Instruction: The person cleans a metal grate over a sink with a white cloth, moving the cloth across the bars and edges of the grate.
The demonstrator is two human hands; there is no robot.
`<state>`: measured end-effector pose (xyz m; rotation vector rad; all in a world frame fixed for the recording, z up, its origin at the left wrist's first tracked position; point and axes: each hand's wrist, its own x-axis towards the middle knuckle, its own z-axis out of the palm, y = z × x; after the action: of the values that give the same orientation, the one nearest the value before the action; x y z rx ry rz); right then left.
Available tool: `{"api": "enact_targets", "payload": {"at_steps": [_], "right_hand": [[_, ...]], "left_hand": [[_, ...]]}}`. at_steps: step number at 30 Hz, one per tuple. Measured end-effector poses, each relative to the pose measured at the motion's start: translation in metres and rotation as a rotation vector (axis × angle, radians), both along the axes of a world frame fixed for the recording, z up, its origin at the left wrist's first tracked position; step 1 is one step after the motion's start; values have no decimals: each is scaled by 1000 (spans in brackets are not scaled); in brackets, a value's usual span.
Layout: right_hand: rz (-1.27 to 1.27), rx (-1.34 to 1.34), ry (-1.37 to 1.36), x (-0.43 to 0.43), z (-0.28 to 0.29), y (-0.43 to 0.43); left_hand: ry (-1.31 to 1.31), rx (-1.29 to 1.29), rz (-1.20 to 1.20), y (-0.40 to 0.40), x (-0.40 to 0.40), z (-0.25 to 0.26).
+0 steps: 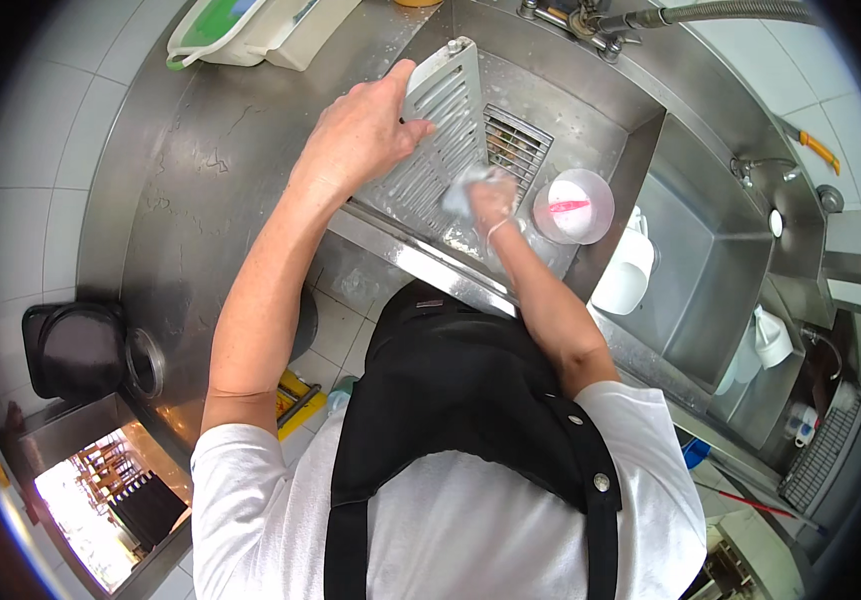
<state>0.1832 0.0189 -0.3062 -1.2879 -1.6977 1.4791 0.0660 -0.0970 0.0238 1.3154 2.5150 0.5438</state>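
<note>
My left hand [370, 124] grips the upper left edge of a slotted light-grey panel [438, 142], which stands tilted in a stainless steel sink [588, 97]. Against the panel's lower right part, my right hand [494, 199] holds a pale cloth or sponge [464, 191], blurred, so its kind is unclear. A metal drain grate [531, 142] with bits of food scraps beneath shows behind the panel. Right of my right hand, a translucent round tub [599, 206] holds something white with a pink-red mark. Suds or wet spots lie near the panel's lower edge.
White plastic jugs [625, 274] stand in the neighbouring basin [685, 247]. A faucet with a flexible hose [730, 13] runs along the back. Plastic bins [250, 34] sit at the upper left; black trays [81, 349] and a glass lid [145, 364] lie at the far left.
</note>
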Motion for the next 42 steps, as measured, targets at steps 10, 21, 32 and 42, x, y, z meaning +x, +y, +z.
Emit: {"api": "enact_targets", "payload": {"at_steps": [10,21,32,42], "right_hand": [[55,209,-102,-1,-9,-7],[216,-164,5,0,14,25],[24,-192,39,-7,-18,36],[166,205,-93,9,-74,27]], "left_hand": [[19,76,-48,1,-10,-6],[5,-2,-16,-1,-9,4],[16,-14,-18,-1,-6,3],[41,-3,-31,18,3,4]]}}
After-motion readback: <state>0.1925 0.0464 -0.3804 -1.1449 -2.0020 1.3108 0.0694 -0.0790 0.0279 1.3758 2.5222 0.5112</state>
